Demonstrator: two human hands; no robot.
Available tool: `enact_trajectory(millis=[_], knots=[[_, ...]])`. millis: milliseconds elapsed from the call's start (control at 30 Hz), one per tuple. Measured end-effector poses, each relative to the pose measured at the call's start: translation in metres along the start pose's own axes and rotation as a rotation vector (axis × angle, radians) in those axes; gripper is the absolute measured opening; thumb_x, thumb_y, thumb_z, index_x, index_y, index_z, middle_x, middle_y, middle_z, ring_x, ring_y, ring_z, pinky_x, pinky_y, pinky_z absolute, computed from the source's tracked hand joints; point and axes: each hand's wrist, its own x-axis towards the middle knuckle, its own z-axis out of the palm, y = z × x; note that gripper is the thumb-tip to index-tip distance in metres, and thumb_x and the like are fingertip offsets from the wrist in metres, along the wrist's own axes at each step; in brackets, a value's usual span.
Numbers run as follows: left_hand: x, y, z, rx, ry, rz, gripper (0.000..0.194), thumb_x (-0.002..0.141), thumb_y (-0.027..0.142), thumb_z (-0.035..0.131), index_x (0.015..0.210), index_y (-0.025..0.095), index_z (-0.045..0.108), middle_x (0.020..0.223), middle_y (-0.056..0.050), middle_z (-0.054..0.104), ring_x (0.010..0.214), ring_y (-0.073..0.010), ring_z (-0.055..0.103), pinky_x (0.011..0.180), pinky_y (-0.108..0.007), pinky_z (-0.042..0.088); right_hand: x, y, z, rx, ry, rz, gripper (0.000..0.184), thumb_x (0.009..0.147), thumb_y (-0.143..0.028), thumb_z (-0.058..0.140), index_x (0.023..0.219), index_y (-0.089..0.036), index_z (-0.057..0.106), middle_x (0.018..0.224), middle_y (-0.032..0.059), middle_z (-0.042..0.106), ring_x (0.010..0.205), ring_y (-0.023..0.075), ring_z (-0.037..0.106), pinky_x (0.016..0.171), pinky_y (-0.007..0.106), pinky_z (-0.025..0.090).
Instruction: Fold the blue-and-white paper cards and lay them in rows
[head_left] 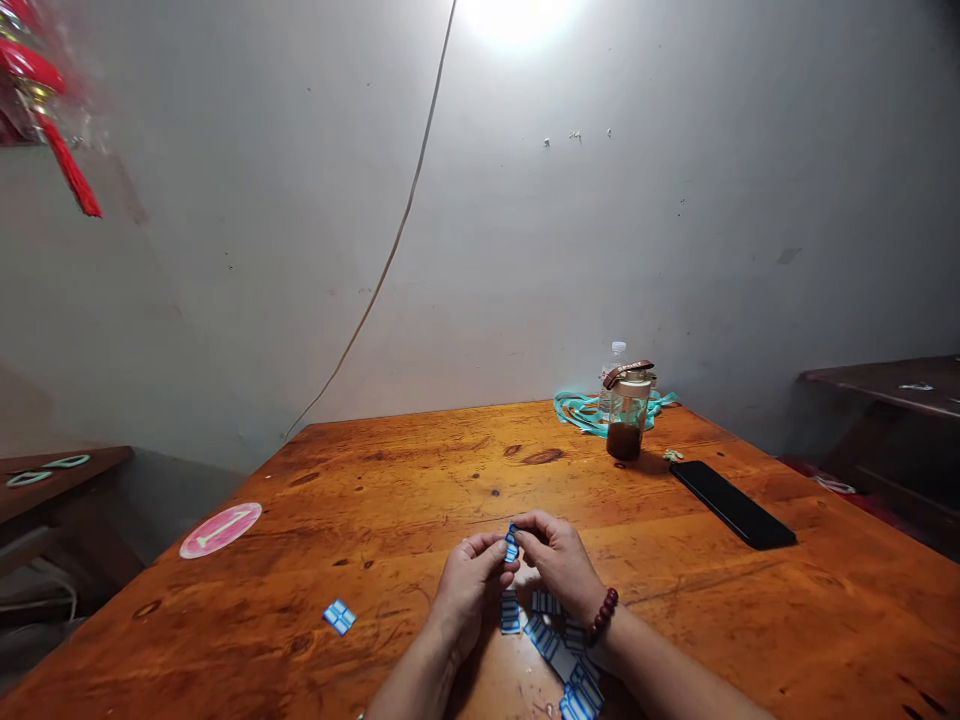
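Note:
Between both hands is a small blue-and-white striped piece (511, 543), held upright above the table; its material is hard to make out. My left hand (471, 580) pinches its lower part with thumb and fingers. At its upper edge, my right hand (556, 560) grips it with the fingertips, a dark red bead bracelet on the wrist. Below the hands lie several similar striped pieces (510, 612), partly hidden by the right hand and forearm. Off to the left, a separate blue-and-white piece (340, 617) rests flat on the wood.
The wooden table (420, 470) bears a pink round sticker (220, 531) at left. At right lie a black phone (731, 503) and a cup of dark liquid (626, 425). Behind the cup are a clear bottle (618, 352) and turquoise straps (577, 412).

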Motion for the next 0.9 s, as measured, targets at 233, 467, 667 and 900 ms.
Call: enact_trajectory(millis=[233, 467, 667, 900], knots=[[-0.001, -0.001, 0.003, 0.075, 0.015, 0.083, 0.02, 0.062, 0.025, 0.067, 0.073, 0.013, 0.057, 0.06, 0.0, 0.058, 0.052, -0.0076, 0.053, 0.046, -0.015, 0.039, 0.004, -0.002, -0.004, 0.177, -0.017, 0.199, 0.008, 0.062, -0.02, 0.056, 0.065, -0.015, 0.05, 0.05, -0.0057, 0.047, 0.042, 0.0053, 0.041, 0.039, 0.016, 0.031], [-0.002, 0.001, 0.002, 0.059, -0.003, 0.05, 0.018, 0.061, 0.022, 0.065, 0.073, 0.014, 0.054, 0.055, 0.002, 0.055, 0.047, -0.0055, 0.049, 0.044, -0.014, 0.035, 0.002, 0.001, -0.004, 0.412, -0.141, 0.355, 0.016, 0.059, -0.021, 0.055, 0.068, -0.019, 0.042, 0.043, -0.009, 0.044, 0.035, 0.0049, 0.037, 0.038, 0.017, 0.032], [-0.002, 0.009, 0.002, 0.242, 0.023, 0.081, 0.011, 0.059, 0.017, 0.062, 0.065, 0.012, 0.054, 0.048, 0.003, 0.052, 0.041, -0.005, 0.044, 0.04, -0.015, 0.03, 0.003, -0.001, -0.006, 0.329, -0.2, 0.341, 0.014, 0.057, -0.017, 0.056, 0.068, -0.018, 0.048, 0.047, -0.0081, 0.047, 0.034, 0.0027, 0.034, 0.036, 0.015, 0.025], [-0.01, 0.014, -0.001, 0.086, -0.091, -0.01, 0.02, 0.061, 0.015, 0.058, 0.08, 0.015, 0.053, 0.06, 0.0, 0.059, 0.049, -0.0064, 0.05, 0.047, -0.016, 0.035, 0.002, -0.004, -0.01, 0.462, -0.21, 0.374, 0.016, 0.056, -0.015, 0.052, 0.072, -0.018, 0.049, 0.04, -0.0095, 0.043, 0.034, 0.0034, 0.033, 0.037, 0.015, 0.022]])
